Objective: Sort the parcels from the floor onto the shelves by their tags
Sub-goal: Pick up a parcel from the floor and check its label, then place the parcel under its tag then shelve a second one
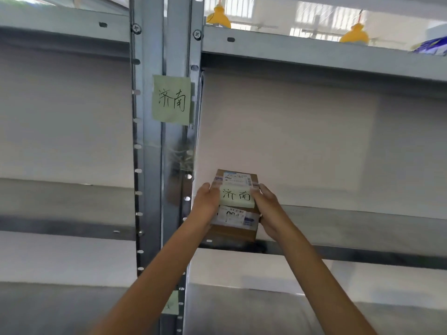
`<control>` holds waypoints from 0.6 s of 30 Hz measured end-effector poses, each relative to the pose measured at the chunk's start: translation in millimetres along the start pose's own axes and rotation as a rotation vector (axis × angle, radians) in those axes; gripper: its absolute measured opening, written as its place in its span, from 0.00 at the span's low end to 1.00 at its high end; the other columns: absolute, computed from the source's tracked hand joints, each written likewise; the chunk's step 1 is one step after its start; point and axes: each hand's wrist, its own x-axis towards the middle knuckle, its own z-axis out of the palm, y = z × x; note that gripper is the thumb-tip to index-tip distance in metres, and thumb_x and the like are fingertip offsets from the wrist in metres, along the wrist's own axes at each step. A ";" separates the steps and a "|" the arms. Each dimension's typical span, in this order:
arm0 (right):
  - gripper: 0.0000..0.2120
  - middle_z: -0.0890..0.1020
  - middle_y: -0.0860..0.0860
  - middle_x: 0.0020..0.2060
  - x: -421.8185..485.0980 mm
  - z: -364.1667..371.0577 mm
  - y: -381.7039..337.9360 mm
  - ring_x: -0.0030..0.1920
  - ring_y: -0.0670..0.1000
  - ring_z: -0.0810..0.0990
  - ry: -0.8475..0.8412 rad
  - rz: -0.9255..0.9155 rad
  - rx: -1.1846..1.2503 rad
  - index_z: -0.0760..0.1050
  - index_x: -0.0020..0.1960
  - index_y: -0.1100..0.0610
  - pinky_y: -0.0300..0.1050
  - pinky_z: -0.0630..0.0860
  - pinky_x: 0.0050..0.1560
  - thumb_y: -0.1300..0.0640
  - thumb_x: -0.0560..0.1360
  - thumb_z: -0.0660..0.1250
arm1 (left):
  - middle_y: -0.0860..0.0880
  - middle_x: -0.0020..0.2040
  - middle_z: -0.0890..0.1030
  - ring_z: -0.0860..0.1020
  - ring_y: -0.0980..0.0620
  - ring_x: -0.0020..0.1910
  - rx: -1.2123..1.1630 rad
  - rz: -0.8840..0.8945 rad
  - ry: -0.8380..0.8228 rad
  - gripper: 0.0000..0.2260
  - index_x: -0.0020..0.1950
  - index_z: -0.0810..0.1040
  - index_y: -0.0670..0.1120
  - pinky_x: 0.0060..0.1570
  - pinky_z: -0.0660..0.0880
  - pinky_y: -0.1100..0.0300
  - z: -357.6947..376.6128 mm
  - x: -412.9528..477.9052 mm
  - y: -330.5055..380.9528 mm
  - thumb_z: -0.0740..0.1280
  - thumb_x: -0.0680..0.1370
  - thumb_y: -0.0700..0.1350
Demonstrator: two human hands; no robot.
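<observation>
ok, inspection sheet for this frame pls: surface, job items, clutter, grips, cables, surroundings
Surface: grey metal shelf, bare to the right of the parcel.
Job's things: brown parcel at shelf's front edge, green tag on top; its characters match the tag on the upright.
Clutter: blue-white package on the shelf above.
Grips: left hand and right hand clasp the parcel's sides.
Cables: nothing seen.
Surroundings: white wall behind, yellow hanging lamps.

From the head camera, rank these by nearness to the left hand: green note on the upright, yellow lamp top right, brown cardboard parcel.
1. Brown cardboard parcel, held in the left hand.
2. Green note, on the upright above.
3. Yellow lamp, top right, behind the rack.
</observation>
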 end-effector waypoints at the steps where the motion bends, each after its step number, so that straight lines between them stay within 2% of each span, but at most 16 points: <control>1: 0.14 0.81 0.54 0.57 0.6 0.9 0.5 0.46 0.46 0.81 -0.005 -0.007 0.004 0.71 0.64 0.54 0.34 0.76 0.31 0.59 0.80 0.54 | 0.42 0.56 0.80 0.80 0.42 0.52 0.007 0.025 0.035 0.15 0.61 0.71 0.42 0.51 0.79 0.48 0.4 -1.1 -0.7 0.53 0.81 0.47; 4: 0.13 0.81 0.54 0.57 7.1 1.8 2.8 0.47 0.45 0.81 -0.004 -0.016 -0.007 0.70 0.62 0.53 0.34 0.76 0.31 0.59 0.81 0.53 | 0.43 0.55 0.79 0.80 0.43 0.52 0.015 0.118 0.090 0.08 0.55 0.68 0.46 0.51 0.79 0.46 1.8 0.0 -5.1 0.54 0.81 0.47; 6: 0.12 0.80 0.53 0.56 7.8 3.2 2.6 0.46 0.45 0.80 -0.001 -0.019 -0.015 0.70 0.62 0.53 0.32 0.76 0.29 0.58 0.81 0.54 | 0.42 0.54 0.79 0.80 0.44 0.50 0.047 0.199 0.117 0.10 0.54 0.70 0.43 0.50 0.80 0.46 3.1 2.8 -9.5 0.54 0.81 0.48; 9: 0.14 0.81 0.54 0.56 10.3 2.3 5.0 0.47 0.46 0.81 0.018 -0.047 -0.050 0.70 0.64 0.54 0.34 0.76 0.30 0.56 0.81 0.54 | 0.43 0.50 0.79 0.81 0.48 0.45 0.123 0.319 0.176 0.12 0.50 0.73 0.43 0.39 0.79 0.58 7.3 3.9 -14.6 0.52 0.82 0.46; 12: 0.17 0.79 0.53 0.60 12.0 3.3 7.0 0.54 0.50 0.81 0.063 -0.075 -0.123 0.69 0.66 0.53 0.44 0.80 0.43 0.49 0.81 0.54 | 0.48 0.49 0.79 0.80 0.50 0.45 0.140 0.391 0.201 0.12 0.50 0.74 0.44 0.34 0.74 0.69 11.9 0.5 -13.6 0.52 0.82 0.44; 14: 0.23 0.75 0.53 0.66 11.8 2.4 6.4 0.61 0.52 0.77 0.085 -0.082 -0.197 0.64 0.71 0.52 0.51 0.78 0.57 0.44 0.79 0.53 | 0.55 0.55 0.74 0.76 0.56 0.48 0.148 0.431 0.217 0.12 0.60 0.73 0.46 0.36 0.72 0.74 14.9 -7.4 -10.7 0.52 0.83 0.43; 16: 0.27 0.69 0.52 0.71 7.2 0.9 3.0 0.67 0.53 0.72 0.136 -0.101 -0.269 0.57 0.75 0.51 0.50 0.72 0.65 0.41 0.79 0.52 | 0.58 0.57 0.69 0.73 0.59 0.52 0.132 0.478 0.220 0.15 0.68 0.69 0.46 0.38 0.71 0.79 16.3 -16.1 -9.3 0.52 0.83 0.44; 18: 0.28 0.65 0.52 0.73 3.3 -4.3 2.0 0.71 0.54 0.67 0.220 -0.152 -0.317 0.57 0.75 0.50 0.51 0.68 0.68 0.39 0.79 0.52 | 0.55 0.61 0.71 0.73 0.57 0.59 0.149 0.556 0.224 0.15 0.68 0.68 0.48 0.45 0.72 0.78 17.6 -20.3 -10.5 0.53 0.83 0.44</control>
